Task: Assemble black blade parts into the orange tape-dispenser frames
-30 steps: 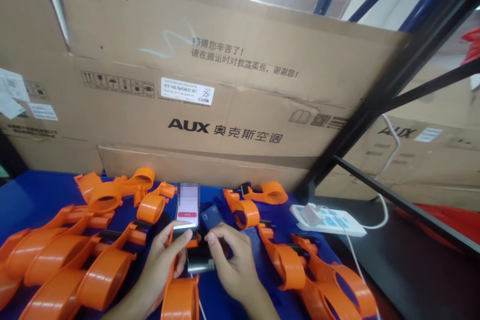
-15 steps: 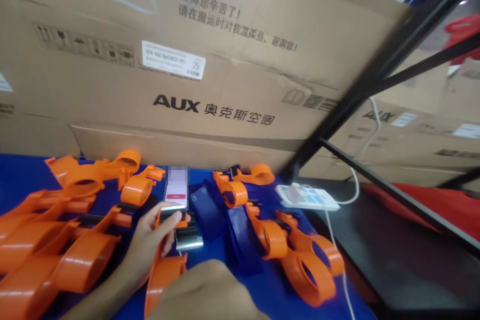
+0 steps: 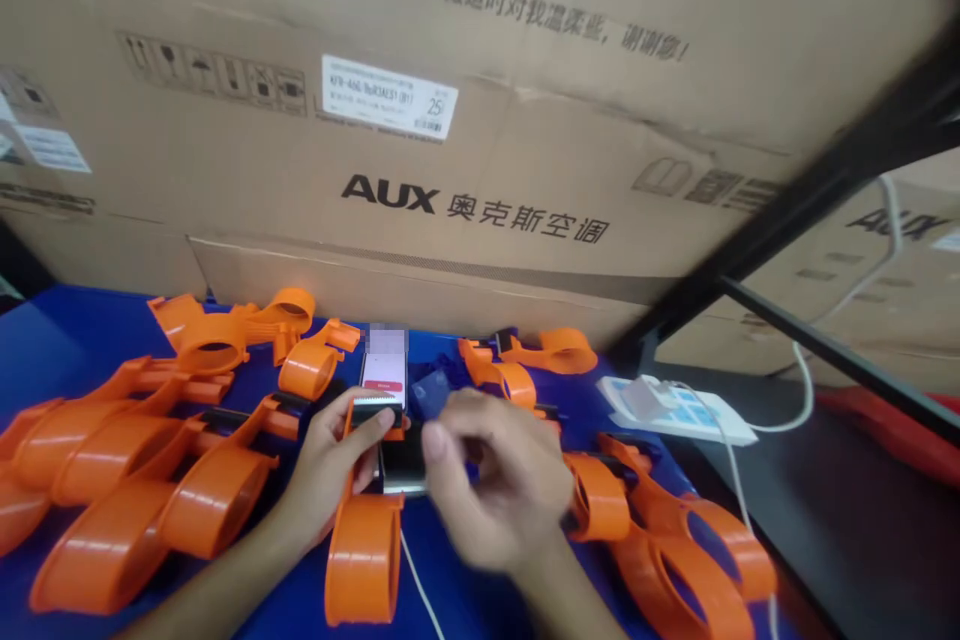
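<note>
My left hand (image 3: 334, 460) is closed round the handle of an orange tape dispenser (image 3: 364, 560). Its empty ring hangs downward, and my thumb presses the black piece beside the toothed edge at its top. Just to the right is my right hand (image 3: 499, 480), fingers curled with the thumb against the index finger; whatever they may pinch is hidden. Between the hands lies a black object with a shiny edge (image 3: 405, 465), partly covered. Behind my left hand stands a phone (image 3: 384, 370) with a lit screen.
Several orange dispensers (image 3: 112, 460) lie at left, and more (image 3: 675, 560) at right, on a blue surface (image 3: 255, 590). Dark blue pieces (image 3: 431, 392) lie behind my right hand. A white power strip (image 3: 679, 410) with cables sits at right. A large carton (image 3: 480, 160) stands behind, beside a black rack post (image 3: 780, 210).
My right hand has risen from the bottom edge to beside the dispenser in my left hand. The camera view has shifted, so the scene sits further right.
</note>
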Available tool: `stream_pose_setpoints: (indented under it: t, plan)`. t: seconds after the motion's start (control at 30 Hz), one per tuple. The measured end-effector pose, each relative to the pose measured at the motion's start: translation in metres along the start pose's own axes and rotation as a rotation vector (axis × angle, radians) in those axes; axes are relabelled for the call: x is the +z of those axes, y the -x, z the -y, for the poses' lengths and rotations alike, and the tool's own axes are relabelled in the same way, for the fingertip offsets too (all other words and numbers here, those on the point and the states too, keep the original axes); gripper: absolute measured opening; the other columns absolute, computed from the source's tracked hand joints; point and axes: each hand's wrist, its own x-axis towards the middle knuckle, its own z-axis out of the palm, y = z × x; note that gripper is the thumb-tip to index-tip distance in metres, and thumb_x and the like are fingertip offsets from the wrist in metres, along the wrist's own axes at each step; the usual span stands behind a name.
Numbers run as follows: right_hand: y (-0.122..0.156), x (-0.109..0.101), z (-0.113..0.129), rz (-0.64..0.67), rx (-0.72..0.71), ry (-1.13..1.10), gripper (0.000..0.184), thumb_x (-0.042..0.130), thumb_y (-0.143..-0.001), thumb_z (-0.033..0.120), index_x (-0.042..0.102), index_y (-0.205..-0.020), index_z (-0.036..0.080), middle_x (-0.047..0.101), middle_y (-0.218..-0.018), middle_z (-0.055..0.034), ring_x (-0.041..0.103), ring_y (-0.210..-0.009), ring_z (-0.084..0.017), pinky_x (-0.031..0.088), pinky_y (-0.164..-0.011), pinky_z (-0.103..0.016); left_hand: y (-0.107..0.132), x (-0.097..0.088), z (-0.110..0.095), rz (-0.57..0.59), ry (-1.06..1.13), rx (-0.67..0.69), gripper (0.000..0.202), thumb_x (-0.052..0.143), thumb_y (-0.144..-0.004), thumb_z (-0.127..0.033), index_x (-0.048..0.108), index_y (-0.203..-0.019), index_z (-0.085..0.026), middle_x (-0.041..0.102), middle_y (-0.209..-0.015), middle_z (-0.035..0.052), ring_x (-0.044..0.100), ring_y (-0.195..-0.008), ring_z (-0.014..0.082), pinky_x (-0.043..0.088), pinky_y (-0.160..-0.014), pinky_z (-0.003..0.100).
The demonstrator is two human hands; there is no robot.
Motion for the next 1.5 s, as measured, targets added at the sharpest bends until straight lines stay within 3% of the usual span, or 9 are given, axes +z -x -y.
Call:
stream_pose_setpoints:
  t: [0.1,0.23,0.4,0.6,0.73,0.9,1.07,1.3,1.5]
  plan:
    - [-0.010,0.006,-0.039,-0.124,0.107,0.012,0.023,0.058,-0.099,0.032,0.062,-0.078,0.023,0.055,-0.060,0.0028,0.050,-0.051,-0.012,0.044,-0.050,-0.025,-0.007,-0.008,0.003,0.045,-0.041,0.066,0.027,0.077,-0.087,-0.044,0.070,-0.096,-0.021,0.048,-0.044,-0.0094,0.035,-0.035,0.0058,0.025,-0.037,0.018]
    - [0.005,0.016,-0.066,0.045,0.252,-0.026,0.020,0.060,-0.100,0.037,0.070,-0.102,0.019,0.063,-0.074,0.0000,0.055,-0.058,-0.013,0.045,-0.053,-0.023,-0.006,-0.011,0.005,0.062,-0.067,0.088,0.026,0.075,-0.089,-0.045,0.068,-0.094,-0.021,0.053,-0.049,-0.0079,0.036,-0.035,0.0046,0.025,-0.038,0.018]
    - [0.007,0.014,-0.067,0.246,0.160,0.035,0.023,0.060,-0.100,0.032,0.072,-0.116,0.022,0.066,-0.088,-0.0023,0.053,-0.061,-0.012,0.043,-0.054,-0.023,-0.004,-0.009,0.008,0.061,-0.084,0.084,0.028,0.075,-0.090,-0.045,0.069,-0.101,-0.020,0.052,-0.049,-0.0078,0.037,-0.037,0.0053,0.027,-0.038,0.018]
    - [0.007,0.014,-0.064,0.335,0.043,0.084,0.037,0.065,-0.093,0.021,0.066,-0.130,0.023,0.065,-0.096,-0.0042,0.057,-0.075,-0.016,0.047,-0.063,-0.026,-0.005,-0.009,0.003,0.053,-0.039,0.106,0.029,0.077,-0.088,-0.045,0.071,-0.102,-0.020,0.059,-0.059,-0.0055,0.038,-0.039,0.0045,0.030,-0.038,0.016]
    - [0.009,0.017,-0.064,0.307,0.051,0.117,0.029,0.065,-0.095,0.022,0.067,-0.124,0.024,0.065,-0.093,-0.0038,0.057,-0.075,-0.017,0.049,-0.066,-0.028,-0.006,-0.011,0.003,0.061,-0.032,0.077,0.032,0.078,-0.086,-0.048,0.071,-0.100,-0.020,0.049,-0.045,-0.0088,0.037,-0.036,0.0062,0.029,-0.036,0.017]
    - [0.009,0.016,-0.065,0.292,0.011,0.101,0.035,0.063,-0.098,0.021,0.063,-0.133,0.025,0.068,-0.106,-0.0063,0.062,-0.082,-0.018,0.053,-0.074,-0.030,-0.006,-0.010,0.007,0.077,0.003,0.020,0.036,0.077,-0.086,-0.051,0.070,-0.103,-0.020,0.050,-0.042,-0.0087,0.035,-0.032,0.0065,0.027,-0.035,0.018]
    - [0.011,0.013,-0.063,0.292,-0.021,0.082,0.024,0.062,-0.100,0.023,0.068,-0.123,0.025,0.070,-0.112,-0.0069,0.067,-0.089,-0.018,0.055,-0.078,-0.030,-0.005,-0.012,0.009,0.069,0.009,0.022,0.035,0.071,-0.091,-0.052,0.069,-0.104,-0.020,0.050,-0.042,-0.0079,0.036,-0.033,0.0063,0.026,-0.037,0.018]
    - [0.000,-0.013,-0.069,0.044,0.102,0.243,0.018,0.065,-0.099,0.026,0.069,-0.116,0.024,0.066,-0.086,-0.0020,0.059,-0.069,-0.017,0.050,-0.065,-0.029,-0.002,-0.015,-0.004,0.005,0.145,0.023,0.028,0.061,-0.097,-0.048,0.065,-0.098,-0.021,0.049,-0.041,-0.0068,0.035,-0.035,0.0073,0.027,-0.040,0.017]
    - [-0.005,-0.027,-0.070,0.504,0.122,0.424,0.011,0.070,-0.091,0.019,0.070,-0.101,0.024,0.074,-0.097,-0.0020,0.065,-0.091,-0.021,0.050,-0.080,-0.032,-0.001,-0.022,-0.005,0.171,0.231,0.071,0.021,0.054,-0.101,-0.040,0.064,-0.106,-0.021,0.054,-0.042,-0.0051,0.036,-0.032,0.0095,0.028,-0.038,0.019]
